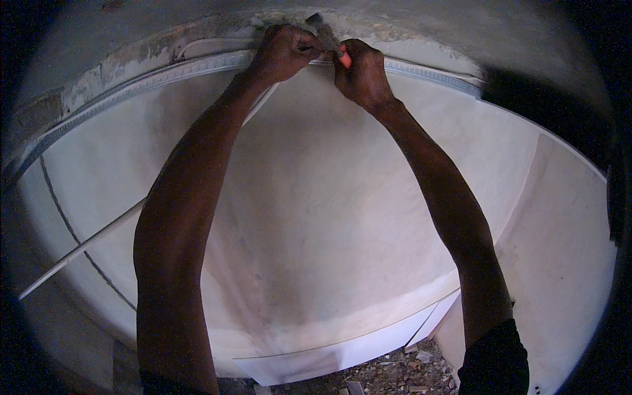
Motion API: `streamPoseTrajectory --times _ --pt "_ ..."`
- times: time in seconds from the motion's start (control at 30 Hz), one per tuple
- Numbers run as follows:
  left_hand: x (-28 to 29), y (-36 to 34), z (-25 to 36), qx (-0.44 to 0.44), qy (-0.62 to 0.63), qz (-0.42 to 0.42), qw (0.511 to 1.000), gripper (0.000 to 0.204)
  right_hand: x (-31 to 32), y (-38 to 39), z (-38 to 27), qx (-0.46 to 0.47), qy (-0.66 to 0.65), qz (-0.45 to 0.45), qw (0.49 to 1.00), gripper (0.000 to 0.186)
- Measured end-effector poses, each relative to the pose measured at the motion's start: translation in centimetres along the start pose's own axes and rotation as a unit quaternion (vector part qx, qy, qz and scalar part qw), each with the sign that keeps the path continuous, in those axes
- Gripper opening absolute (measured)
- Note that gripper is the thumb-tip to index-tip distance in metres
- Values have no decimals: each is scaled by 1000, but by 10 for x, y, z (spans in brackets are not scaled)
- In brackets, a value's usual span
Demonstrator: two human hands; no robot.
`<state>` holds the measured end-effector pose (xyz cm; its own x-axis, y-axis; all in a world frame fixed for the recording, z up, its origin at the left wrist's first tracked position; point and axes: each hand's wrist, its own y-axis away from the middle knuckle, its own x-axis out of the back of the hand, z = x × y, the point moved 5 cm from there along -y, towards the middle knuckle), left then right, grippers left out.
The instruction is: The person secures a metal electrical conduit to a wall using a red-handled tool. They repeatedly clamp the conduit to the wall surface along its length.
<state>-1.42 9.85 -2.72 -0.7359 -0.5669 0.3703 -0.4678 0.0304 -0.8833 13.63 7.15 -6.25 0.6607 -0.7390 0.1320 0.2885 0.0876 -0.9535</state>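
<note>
High up where the pale wall meets the ceiling, my left hand (284,54) is closed, its thumb and fingers pinched together on something too small to make out. Just right of it, my right hand (364,74) grips a tool with an orange handle (345,57) and a dark, squarish metal end (315,20), which looks like a hammer. The tool's end points up and left toward the ceiling edge. Both hands are in front of a ribbed silver metal channel (197,68). A long thin white tube (85,245) slants up behind my left forearm to below my left hand.
Large pale wall panels (342,217) stretch ahead of me. Rough, patchy plaster (125,59) borders the ceiling, with a pale cable (217,45) along it. Below, a white board strip (329,359) lies above rubble (401,368) on the floor. A dark area is at the upper right.
</note>
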Motion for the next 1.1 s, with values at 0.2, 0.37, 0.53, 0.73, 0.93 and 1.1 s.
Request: streamPoseTrajectory --times 0.2,0.37,0.53,0.73,0.93,1.1 --pt "-10 4 6 38 14 -20 999 17 5 3 9 -255 -43 -71 963 12" --pt "-14 5 -12 5 48 12 999 15 34 9 -2 -146 135 -64 978 17" --pt "-17 6 -16 23 69 0 997 14 51 29 -7 -95 228 -155 957 40" --pt "-17 6 -14 -23 74 20 997 15 49 31 -2 -25 368 -193 909 58" --pt "-11 6 -4 -42 3 12 999 15 39 24 -11 88 524 -117 839 52" --pt "-9 6 2 -14 9 -3 1000 16 34 24 -14 84 555 -132 817 65"
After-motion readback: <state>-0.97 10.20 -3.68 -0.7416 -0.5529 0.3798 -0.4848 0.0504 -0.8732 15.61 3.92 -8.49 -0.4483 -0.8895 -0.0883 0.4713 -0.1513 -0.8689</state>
